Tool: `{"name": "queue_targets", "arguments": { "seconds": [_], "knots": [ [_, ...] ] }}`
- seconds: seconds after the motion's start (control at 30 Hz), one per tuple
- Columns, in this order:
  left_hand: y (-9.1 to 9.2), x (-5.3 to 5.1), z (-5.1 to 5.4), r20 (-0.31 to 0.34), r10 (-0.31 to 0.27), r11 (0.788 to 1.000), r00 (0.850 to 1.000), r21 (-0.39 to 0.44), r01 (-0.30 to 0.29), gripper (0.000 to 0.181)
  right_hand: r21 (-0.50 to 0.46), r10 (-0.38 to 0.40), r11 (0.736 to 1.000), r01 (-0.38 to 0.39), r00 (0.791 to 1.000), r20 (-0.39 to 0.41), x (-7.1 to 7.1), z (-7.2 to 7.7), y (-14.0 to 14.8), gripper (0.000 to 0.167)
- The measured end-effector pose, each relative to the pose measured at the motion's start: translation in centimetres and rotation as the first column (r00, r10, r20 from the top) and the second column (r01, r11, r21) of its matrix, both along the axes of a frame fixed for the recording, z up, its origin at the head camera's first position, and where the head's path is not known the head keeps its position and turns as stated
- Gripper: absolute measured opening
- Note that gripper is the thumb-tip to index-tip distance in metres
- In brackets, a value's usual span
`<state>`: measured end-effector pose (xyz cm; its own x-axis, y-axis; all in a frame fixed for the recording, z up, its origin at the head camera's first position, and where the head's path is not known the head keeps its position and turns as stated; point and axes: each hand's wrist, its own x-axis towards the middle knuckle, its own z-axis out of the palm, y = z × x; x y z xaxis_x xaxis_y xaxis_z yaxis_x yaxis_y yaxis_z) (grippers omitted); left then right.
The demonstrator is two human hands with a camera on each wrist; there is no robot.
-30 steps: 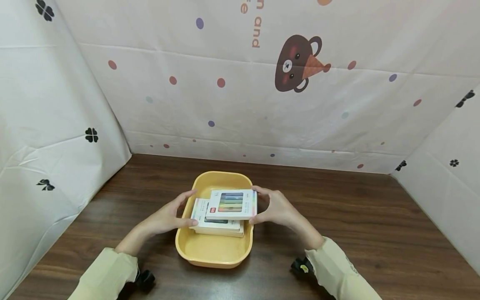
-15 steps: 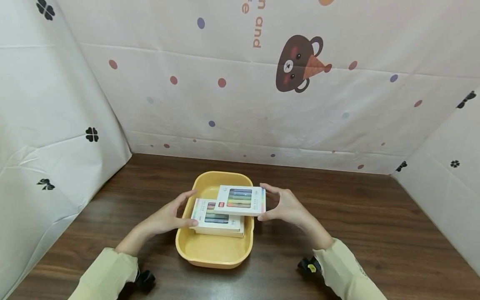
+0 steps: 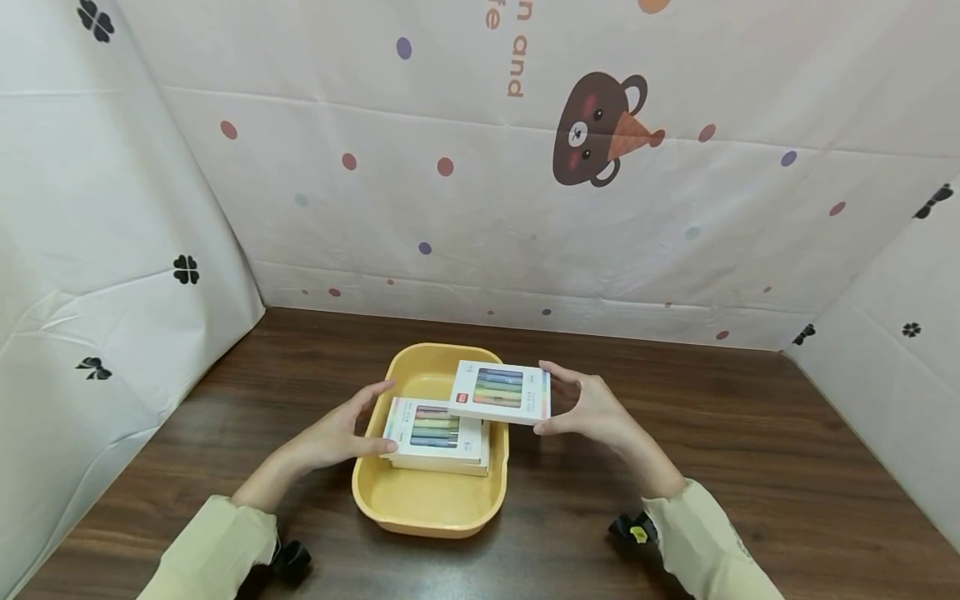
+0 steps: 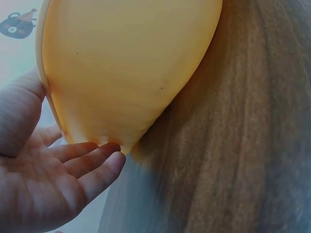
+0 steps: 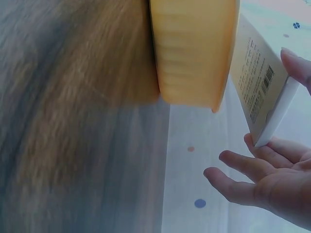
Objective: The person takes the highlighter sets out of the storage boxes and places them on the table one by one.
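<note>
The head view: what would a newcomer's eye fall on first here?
Probably the yellow basket, bright against the dark wooden table, just left of the picture's centre. Next, the white windowed box that the right hand holds over the basket's right rim. Then the brown bear print, sideways on the pale backdrop.

White box (image 3: 500,395) (prob. multicol. pens (image 3: 498,385)), tilted, partly over yellow tub (image 3: 427,504) w/ stacked boxes (image 3: 435,435)
</note>
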<state>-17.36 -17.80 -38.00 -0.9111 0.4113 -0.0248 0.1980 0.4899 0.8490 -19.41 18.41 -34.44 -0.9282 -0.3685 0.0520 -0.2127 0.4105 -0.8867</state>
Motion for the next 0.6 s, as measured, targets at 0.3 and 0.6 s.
{"name": "queue_targets", "arguments": {
  "seconds": [0.3,0.6],
  "knots": [
    [0.0,0.0,0.0,-0.001,0.000,1.000,1.000,-0.008,0.000,0.088,-0.003,-0.042,0.999,0.042,0.999,0.009,-0.5,0.3,1.7,0.090],
    [-0.2,0.0,0.0,-0.020,-0.005,1.000,1.000,-0.027,0.004,0.086,0.011,-0.078,0.997,0.077,0.997,0.014,-0.9,0.0,2.9,0.090]
  ]
}}
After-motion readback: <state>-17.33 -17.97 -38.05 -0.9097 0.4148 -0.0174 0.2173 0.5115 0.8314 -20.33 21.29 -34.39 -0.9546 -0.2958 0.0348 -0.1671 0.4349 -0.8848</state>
